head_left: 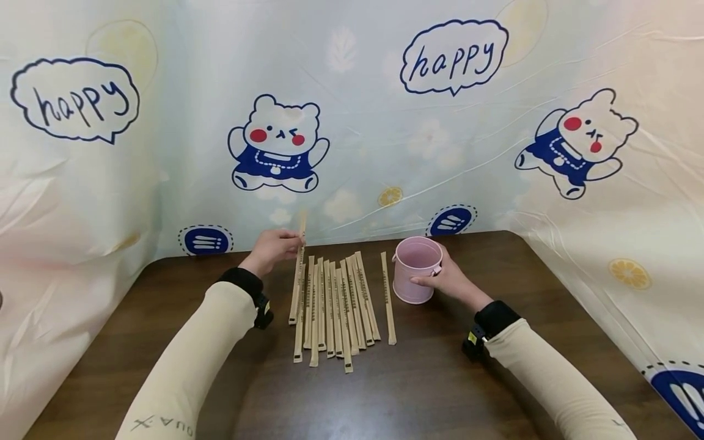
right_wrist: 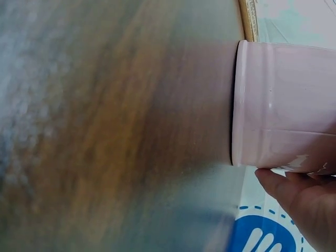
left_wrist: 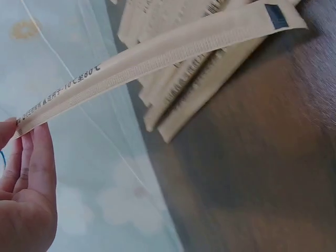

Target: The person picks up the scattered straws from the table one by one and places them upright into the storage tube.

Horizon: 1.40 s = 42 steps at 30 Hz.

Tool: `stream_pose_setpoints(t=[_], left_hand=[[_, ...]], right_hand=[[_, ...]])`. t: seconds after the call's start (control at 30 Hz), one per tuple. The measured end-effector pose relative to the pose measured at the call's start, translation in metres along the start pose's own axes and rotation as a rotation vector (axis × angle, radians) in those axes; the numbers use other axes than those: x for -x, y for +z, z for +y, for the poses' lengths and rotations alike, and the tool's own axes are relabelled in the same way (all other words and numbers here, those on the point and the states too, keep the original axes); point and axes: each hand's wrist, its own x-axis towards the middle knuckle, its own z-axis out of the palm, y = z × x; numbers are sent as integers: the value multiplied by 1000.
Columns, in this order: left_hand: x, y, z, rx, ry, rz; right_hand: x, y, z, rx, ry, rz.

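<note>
Between thumb and fingers, my left hand pinches a paper-wrapped stick near its upper part. The left wrist view shows this wrapped stick slanting away from the left hand, its dark-marked end over other sticks. Several similar wrapped sticks lie side by side on the table; one separate stick lies to their right. My right hand holds the pink bucket by its right side. In the right wrist view the right hand touches the bucket wall.
The brown wooden table ends at a back edge close behind the sticks and bucket. A patterned curtain with bears and lettering hangs behind and at both sides.
</note>
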Motion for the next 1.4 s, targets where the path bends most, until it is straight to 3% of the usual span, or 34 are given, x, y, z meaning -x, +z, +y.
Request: stream_pose_setpoints(t=[0.2,0.43,0.77,1.0,1.13,1.4], left_hand=[[1,6,24,50,70,-5],[7,5,64,146,185,-10],[18,9,121,132,284,-3],[22,28,167,187,325,15],[24,45,188,202,353,-12],[26,75,217,246,447,-82]], right_hand=[[0,1,2,7,6,8],[-2,1,1,7,10,6],[-2,1,1,28,29,3],[0,0,-2,36,32,2],[1,0,-3,55,37,2],[-1,2,-3,58,28,10]])
